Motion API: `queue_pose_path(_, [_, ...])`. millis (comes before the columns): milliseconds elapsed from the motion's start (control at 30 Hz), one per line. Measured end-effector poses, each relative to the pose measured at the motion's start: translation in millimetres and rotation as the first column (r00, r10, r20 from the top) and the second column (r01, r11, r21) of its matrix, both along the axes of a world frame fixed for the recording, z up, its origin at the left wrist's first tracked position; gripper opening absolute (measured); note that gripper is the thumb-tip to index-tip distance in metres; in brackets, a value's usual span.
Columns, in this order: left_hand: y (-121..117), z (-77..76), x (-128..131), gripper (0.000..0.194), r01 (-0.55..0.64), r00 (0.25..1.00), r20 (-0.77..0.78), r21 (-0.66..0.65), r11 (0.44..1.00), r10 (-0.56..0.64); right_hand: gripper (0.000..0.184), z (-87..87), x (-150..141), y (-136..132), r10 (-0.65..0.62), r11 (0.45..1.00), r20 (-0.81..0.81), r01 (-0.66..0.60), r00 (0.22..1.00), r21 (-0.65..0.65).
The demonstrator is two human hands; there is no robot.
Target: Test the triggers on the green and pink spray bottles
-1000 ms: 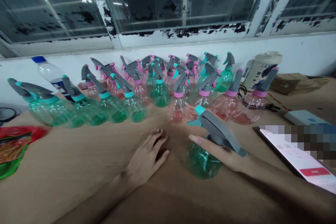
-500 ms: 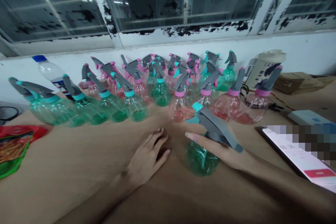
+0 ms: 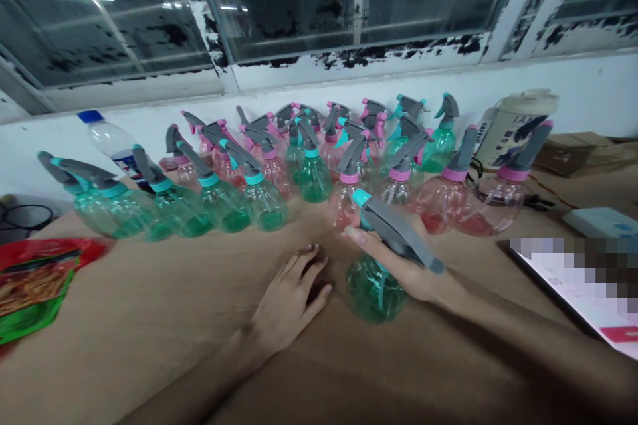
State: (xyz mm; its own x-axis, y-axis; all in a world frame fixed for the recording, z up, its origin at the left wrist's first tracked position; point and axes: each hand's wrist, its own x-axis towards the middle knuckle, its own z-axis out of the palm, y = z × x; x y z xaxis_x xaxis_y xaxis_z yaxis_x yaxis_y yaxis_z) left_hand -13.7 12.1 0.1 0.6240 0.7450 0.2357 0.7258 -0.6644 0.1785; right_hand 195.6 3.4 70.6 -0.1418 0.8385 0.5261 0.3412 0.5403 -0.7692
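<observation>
My right hand (image 3: 399, 265) is wrapped around the neck of a green spray bottle (image 3: 375, 295), just under its grey and turquoise trigger head. The spray head tilts, its nozzle pointing to the upper left. Part of the bottle's neck and the far fingers are hidden. To the left, my left hand (image 3: 286, 299) lies palm down on the table (image 3: 149, 319), fingers loosely apart and nothing in them. A short gap separates it from the held bottle. Beyond both hands stand rows of spray bottles, green ones such as this bottle (image 3: 269, 209) and pink ones such as this bottle (image 3: 491, 202).
A red and green snack packet (image 3: 40, 285) lies at the left. Behind the bottles stands a clear bottle with a blue cap (image 3: 90, 117). At the right are a phone (image 3: 563, 285), a white box (image 3: 601, 220), a cream tumbler (image 3: 518, 126) and brown cardboard (image 3: 573, 153).
My right hand has moved the green spray bottle slightly left and away from me, its fingers closer around the neck. My left hand stays in place; the view has shifted a little.
</observation>
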Motion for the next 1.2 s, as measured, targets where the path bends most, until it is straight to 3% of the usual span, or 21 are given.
queue_pose_path(367, [-13,12.0,-6,0.031,0.085,0.961,0.272,-0.102,0.991,-0.055,0.019,2.6,-10,-16,0.129,0.99,-0.033,-0.13,0.991,-0.046])
queue_pose_path(567, [-31,8.1,2,0.089,0.178,0.947,0.295,-0.153,0.972,-0.128,0.047,-7.0,-17,-17,0.193,0.981,-0.129,-0.193,0.973,0.007])
queue_pose_path(700, [-37,1.0,9,0.088,0.071,0.952,0.305,-0.18,0.981,-0.013,0.062,-8.6,-29,-18,0.091,0.996,-0.172,-0.093,0.981,-0.005])
queue_pose_path(800, [-35,-1.2,8,0.076,-0.009,0.952,0.3,-0.185,0.983,0.065,0.056,-6.5,-34,-21,-0.025,1.0,-0.107,0.024,0.994,-0.013])
queue_pose_path(933, [-22,4.9,-1,0.075,-0.041,0.949,0.303,-0.146,0.988,0.084,0.045,-7.0,-33,-24,-0.136,0.991,0.041,0.135,0.99,0.027])
queue_pose_path(1200, [5,9.5,-20,0.08,-0.103,0.968,0.229,-0.026,0.994,0.106,0.031,-10.1,-36,-1,-0.254,0.965,0.346,0.214,0.903,0.151])
